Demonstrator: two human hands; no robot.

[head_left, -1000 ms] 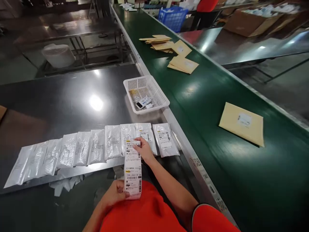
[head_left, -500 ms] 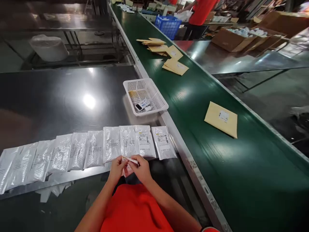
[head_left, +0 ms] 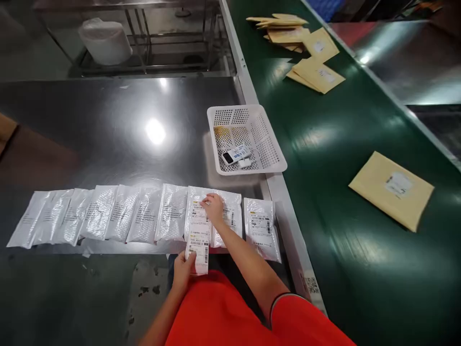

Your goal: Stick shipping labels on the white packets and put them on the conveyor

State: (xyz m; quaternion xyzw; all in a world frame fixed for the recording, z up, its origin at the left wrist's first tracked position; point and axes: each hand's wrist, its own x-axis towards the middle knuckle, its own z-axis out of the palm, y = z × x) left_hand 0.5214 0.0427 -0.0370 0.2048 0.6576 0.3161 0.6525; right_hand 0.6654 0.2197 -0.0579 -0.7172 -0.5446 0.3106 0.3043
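My left hand [head_left: 183,271] is closed on a printed shipping label [head_left: 199,247], thumb on top, in front of the table's near edge. Another shipping label [head_left: 199,222] lies against a white bubble mailer [head_left: 190,194] just above it. At that label's upper right corner are the bent fingers of my right hand [head_left: 214,207], closed at its edge. Beside it, partly under my wrist, is a labelled bubble mailer [head_left: 234,202]. A further labelled mailer [head_left: 260,226] lies to the right. Several bubble mailers [head_left: 144,216] without stick-on labels line the table to the left.
A white perforated basket [head_left: 275,158] holds a small white device [head_left: 236,154] with a dark screen. Along the right runs a green conveyor belt [head_left: 324,192] carrying a yellow padded envelope [head_left: 391,190] and a pile of envelopes [head_left: 288,31]. A white bin [head_left: 105,43] stands beyond the metal table [head_left: 90,125].
My hands have parted: the right moved up and forward onto a bubble mailer with a label, while the left keeps a label low. The view has turned and tilted down.
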